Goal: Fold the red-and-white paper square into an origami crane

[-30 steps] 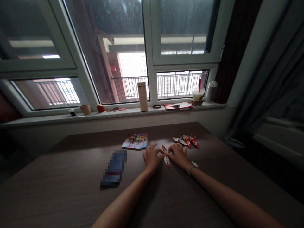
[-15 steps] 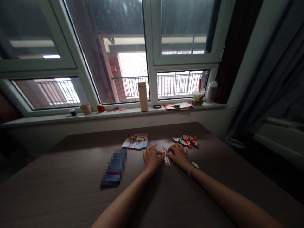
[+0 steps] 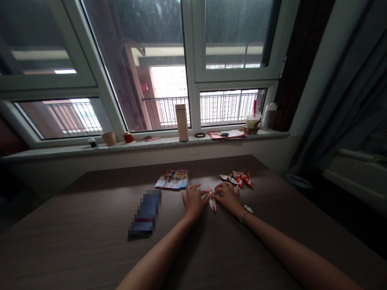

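Between my two hands is a small folded paper crane (image 3: 213, 204) in red and white patterned paper, its pointed ends lying toward and away from me. My left hand (image 3: 194, 201) pinches its left side with thumb and forefinger, the other fingers raised. From the right, my right hand (image 3: 228, 198) grips it the same way, fingers bent over it. The fingertips hide the crane's middle. Past my right hand sits a cluster of several red and white paper cranes (image 3: 240, 179).
A colourful printed packet (image 3: 173, 179) lies behind my left hand. A blurred dark object (image 3: 145, 214) rests to the left on the brown table (image 3: 75, 241). On the sill stand a beige flask (image 3: 182, 123), a drink cup (image 3: 252, 119) and papers with scissors (image 3: 224, 134).
Both hands keep their pinch on the paper crane and have barely shifted. The crane's near point has moved very slightly; all else stays in place.
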`<state>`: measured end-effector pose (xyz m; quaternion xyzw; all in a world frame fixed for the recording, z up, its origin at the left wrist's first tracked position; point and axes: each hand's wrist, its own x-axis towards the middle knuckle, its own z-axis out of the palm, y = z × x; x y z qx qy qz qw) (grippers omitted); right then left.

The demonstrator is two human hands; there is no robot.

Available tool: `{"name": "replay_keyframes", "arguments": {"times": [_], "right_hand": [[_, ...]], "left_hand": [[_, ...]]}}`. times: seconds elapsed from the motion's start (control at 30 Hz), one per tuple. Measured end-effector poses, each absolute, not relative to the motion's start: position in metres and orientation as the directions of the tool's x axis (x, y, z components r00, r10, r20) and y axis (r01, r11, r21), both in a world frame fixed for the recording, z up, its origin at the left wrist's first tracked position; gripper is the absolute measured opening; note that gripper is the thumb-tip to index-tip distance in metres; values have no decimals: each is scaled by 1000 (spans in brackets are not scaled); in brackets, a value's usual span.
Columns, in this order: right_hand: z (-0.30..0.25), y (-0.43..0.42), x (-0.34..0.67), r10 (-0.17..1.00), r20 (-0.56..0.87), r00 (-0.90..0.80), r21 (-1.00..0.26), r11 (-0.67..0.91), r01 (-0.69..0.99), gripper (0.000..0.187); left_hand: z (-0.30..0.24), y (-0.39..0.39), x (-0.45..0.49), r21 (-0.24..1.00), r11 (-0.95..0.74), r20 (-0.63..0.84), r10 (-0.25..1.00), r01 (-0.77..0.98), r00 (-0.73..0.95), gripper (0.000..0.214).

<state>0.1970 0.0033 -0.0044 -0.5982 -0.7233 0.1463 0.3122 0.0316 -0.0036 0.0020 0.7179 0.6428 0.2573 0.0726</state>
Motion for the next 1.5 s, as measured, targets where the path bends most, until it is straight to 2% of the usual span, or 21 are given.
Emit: {"name": "replay_keyframes", "arguments": {"times": [0.23,0.9,1.5], "right_hand": [[-7,5,197,958,274,-84,-602,239,762,21],[-9,8,196,973,225,-50,-651,188,735,14],[-3,5,192,981,180,-75,-605,171,778,17]], "left_hand": [[-1,0,30,403,-116,238,971,908,18,35],[1,0,31,463,-130,244,970,877,16,26],[3,1,33,443,-93,221,975,892,-8,24]]}}
